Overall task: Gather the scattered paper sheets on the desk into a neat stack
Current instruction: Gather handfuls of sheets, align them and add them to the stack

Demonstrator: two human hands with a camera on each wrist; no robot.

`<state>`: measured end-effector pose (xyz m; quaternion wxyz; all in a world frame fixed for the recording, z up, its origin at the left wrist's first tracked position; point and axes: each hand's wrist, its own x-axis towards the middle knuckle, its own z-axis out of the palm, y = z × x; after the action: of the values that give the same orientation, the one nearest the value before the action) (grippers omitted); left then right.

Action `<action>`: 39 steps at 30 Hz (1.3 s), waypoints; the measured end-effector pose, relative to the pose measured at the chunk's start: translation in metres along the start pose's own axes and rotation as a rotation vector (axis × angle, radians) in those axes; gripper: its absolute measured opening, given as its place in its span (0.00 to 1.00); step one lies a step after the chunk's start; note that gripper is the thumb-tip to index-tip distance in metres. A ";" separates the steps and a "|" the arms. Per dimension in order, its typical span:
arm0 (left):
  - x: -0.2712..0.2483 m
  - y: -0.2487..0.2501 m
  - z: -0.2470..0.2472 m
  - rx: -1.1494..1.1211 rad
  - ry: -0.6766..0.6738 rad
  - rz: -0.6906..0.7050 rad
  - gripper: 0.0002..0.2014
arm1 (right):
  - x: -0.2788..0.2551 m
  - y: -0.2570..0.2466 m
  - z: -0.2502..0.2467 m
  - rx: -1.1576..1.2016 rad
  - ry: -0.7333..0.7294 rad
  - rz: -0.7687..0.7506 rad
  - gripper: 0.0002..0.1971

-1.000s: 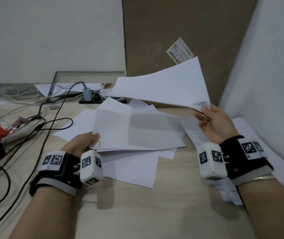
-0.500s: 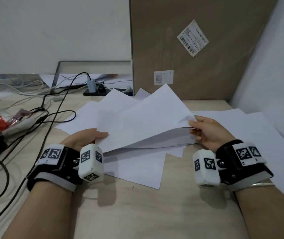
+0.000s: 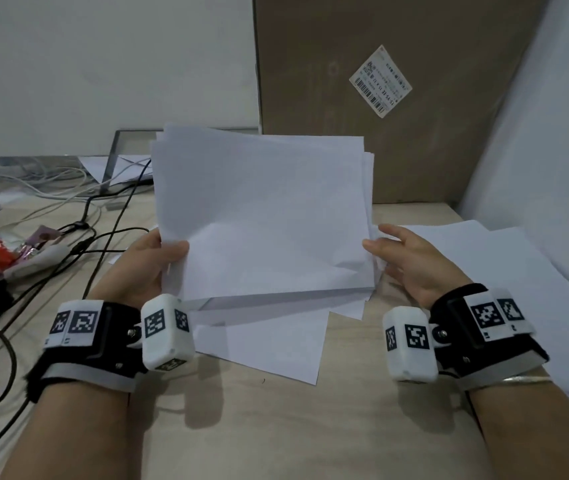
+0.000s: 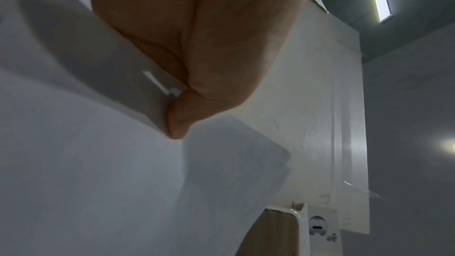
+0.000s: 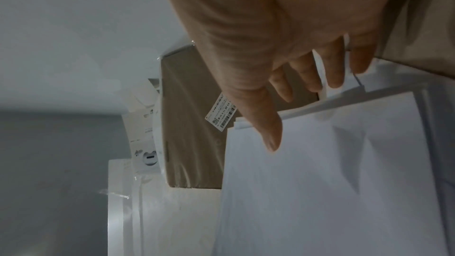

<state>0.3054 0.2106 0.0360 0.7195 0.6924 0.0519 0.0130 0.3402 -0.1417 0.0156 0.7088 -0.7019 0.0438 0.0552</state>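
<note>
moved: the bundle of white paper sheets (image 3: 262, 216) has been raised upright off the pale wooden desk (image 3: 276, 427).
fingers: left hand (image 3: 144, 268) pinched on the bundle; right hand (image 3: 411, 261) loose, fingers straight at its edge.
risk: uneven edges; sheets may be slipped out from the one-sided grip.

We wear a black band (image 3: 103, 344) on the left wrist, edged with a grey strap and carrying white plates printed with black square codes. A white rounded camera box (image 3: 167, 332), also coded, is fixed to it by a screw. The right band (image 3: 484, 327) and box (image 3: 409, 344) match. A thin metal bangle (image 3: 525, 379) sits behind the right band. Both forearms are bare.
</note>
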 end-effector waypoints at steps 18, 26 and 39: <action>0.002 0.002 0.003 -0.167 -0.096 0.303 0.34 | -0.020 -0.017 0.010 0.096 -0.132 -0.321 0.30; 0.000 0.001 0.009 -0.138 -0.171 0.254 0.35 | -0.026 -0.020 0.019 0.088 -0.137 -0.349 0.27; -0.001 -0.004 0.014 -0.127 -0.012 0.050 0.22 | -0.034 -0.023 0.017 0.031 -0.198 -0.167 0.10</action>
<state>0.3054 0.1968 0.0327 0.7617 0.6466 0.0293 0.0301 0.3095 -0.1254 0.0430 0.7226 -0.6830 -0.0842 0.0645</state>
